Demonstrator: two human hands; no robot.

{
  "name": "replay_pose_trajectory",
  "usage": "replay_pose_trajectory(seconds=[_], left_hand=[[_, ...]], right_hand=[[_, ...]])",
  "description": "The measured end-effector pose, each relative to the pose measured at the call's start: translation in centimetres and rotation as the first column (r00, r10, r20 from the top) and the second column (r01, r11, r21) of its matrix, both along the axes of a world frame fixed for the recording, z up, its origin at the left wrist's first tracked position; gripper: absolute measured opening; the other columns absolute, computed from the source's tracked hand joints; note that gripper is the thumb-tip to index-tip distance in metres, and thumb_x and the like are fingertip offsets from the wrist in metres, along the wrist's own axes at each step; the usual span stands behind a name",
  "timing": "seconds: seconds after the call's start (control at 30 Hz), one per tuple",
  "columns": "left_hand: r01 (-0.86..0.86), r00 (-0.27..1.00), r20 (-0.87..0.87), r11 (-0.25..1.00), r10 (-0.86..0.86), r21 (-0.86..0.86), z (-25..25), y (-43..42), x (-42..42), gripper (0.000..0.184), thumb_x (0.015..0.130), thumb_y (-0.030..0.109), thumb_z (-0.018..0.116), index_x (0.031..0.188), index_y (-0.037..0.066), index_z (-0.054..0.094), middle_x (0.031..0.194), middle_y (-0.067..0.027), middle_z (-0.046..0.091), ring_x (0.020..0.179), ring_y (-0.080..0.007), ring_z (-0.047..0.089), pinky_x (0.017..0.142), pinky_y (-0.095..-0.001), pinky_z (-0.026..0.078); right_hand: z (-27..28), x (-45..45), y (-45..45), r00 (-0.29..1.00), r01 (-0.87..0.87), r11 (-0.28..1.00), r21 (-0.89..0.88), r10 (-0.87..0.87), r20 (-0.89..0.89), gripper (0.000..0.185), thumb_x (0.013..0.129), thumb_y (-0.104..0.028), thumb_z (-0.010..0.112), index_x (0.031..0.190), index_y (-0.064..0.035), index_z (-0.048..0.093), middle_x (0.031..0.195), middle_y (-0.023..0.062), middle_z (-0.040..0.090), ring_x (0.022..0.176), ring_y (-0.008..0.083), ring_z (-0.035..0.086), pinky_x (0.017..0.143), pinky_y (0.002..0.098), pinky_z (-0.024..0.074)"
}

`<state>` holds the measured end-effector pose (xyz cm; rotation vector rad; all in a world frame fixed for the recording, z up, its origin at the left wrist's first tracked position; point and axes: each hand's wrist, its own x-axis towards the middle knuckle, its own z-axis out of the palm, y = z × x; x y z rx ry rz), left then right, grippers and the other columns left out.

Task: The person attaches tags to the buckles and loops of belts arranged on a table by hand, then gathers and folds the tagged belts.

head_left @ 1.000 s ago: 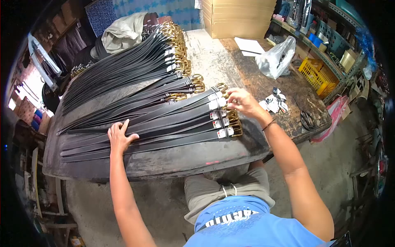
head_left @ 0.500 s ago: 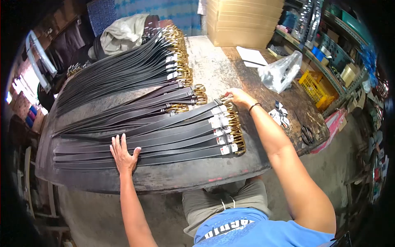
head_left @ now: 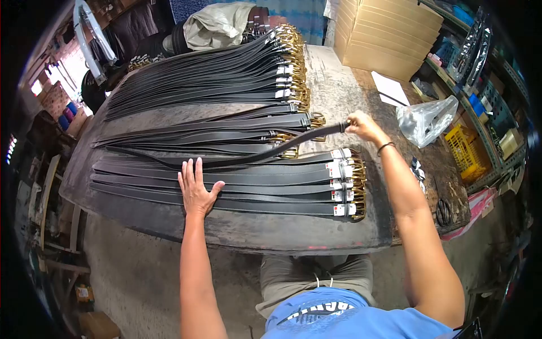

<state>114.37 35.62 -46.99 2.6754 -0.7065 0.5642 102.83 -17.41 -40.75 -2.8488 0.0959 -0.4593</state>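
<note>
My right hand (head_left: 362,125) is closed around the buckle end of a black belt (head_left: 293,141), raised off the table so the strap slopes down leftward. My left hand (head_left: 197,189) lies spread with fingers apart on the front row of black belts (head_left: 271,191). Those belts lie flat side by side, their gold buckles (head_left: 358,183) and white tags (head_left: 340,182) at the right end. Behind the lifted belt is a smaller bunch of belts (head_left: 237,125). Farther back a large, tightly packed row of belts (head_left: 209,76) has its gold buckles to the right.
A worn dark table (head_left: 293,234) carries everything. At the back are a cloth bundle (head_left: 217,25) and stacked cardboard (head_left: 389,37). On the right are white paper (head_left: 389,87), a clear plastic bag (head_left: 428,120), black scissors (head_left: 443,210) and a yellow crate (head_left: 467,151) by the shelves.
My right hand has lifted one belt's buckle end up and away from the front row. My left hand remains spread on the belts. The camera view has shifted.
</note>
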Motion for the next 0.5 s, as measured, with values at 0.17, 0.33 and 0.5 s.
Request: replay_pose_trajectory(seconds=[0.17,0.33,0.5], left_hand=[[-0.009,0.997,0.080,1.000,0.010,-0.015,0.2,0.0,-0.5,0.100,0.078,0.068,0.057,0.150,0.007,0.023,0.154,-0.0203,0.022,0.144,-0.0363,0.016,0.116,-0.0523,0.013],[-0.039,0.952,0.304,0.999,0.037,0.002,-1.0,0.1,0.0,0.109,0.075,0.061,0.068,0.150,0.002,0.014,0.152,-0.0235,0.016,0.142,-0.0413,0.015,0.112,-0.0603,0.018],[-0.014,0.917,0.395,0.995,0.053,-0.101,-0.9,-0.4,-1.6,0.093,0.071,0.037,0.076,0.146,0.009,0.029,0.146,-0.0154,0.031,0.139,-0.0356,0.026,0.110,-0.0627,0.019]], right_hand=[[11.1,-4.4,6.6,0.980,-0.194,0.967,0.163,0.184,0.076,0.029,0.077,-0.010,0.075,0.099,0.0017,0.062,0.086,0.0108,0.060,0.072,0.0158,0.061,0.063,0.0294,0.0493],[18.3,-14.7,16.7,0.932,-0.353,0.935,0.040,0.347,0.104,0.029,0.071,-0.008,0.074,0.097,0.0001,0.063,0.075,0.0101,0.057,0.066,0.0201,0.053,0.061,0.0345,0.0429],[18.6,-25.3,21.8,0.961,-0.277,0.948,0.155,0.269,0.070,0.025,0.068,-0.013,0.076,0.089,-0.0015,0.069,0.069,0.0075,0.060,0.064,0.0232,0.052,0.059,0.0363,0.0411]])
